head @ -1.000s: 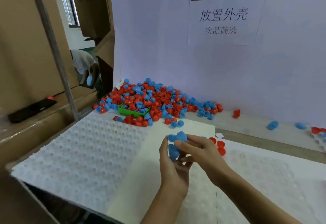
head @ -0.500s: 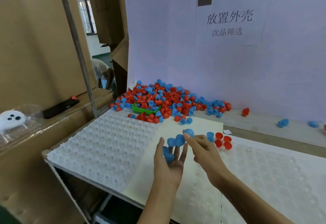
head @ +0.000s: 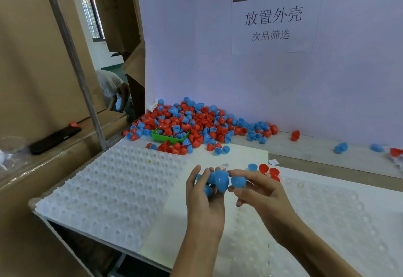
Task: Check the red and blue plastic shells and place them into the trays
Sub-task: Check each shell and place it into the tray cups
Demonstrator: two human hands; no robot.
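Two white dimpled plastic trays, the left tray [head: 104, 189] and the right tray [head: 340, 217], lie flat on the pale wooden work surface [head: 316, 154], nearly all their pockets unfilled. Behind them a big loose heap of red and blue plastic shells [head: 196, 124] sits against the white backboard, spilling over a small green plastic bin [head: 168, 137]. Three loose shells [head: 265, 170], one blue and two red, sit at the far edge of the right tray.

Step in hand, my guess: checking one blue shell before seating it. To do it well I'd turn it so the rim and dome both show, look for cracks or flash, then press it into a free pocket, keeping the rest secure.

My left hand [head: 205, 202] is raised, fingers curled round a small clutch of blue plastic shells [head: 214, 181] against the palm. My right hand [head: 259, 191] pinches a single blue shell [head: 238, 182] between thumb and fingers, just beside the left hand's bunch. Both hands are close together above the gap between trays.
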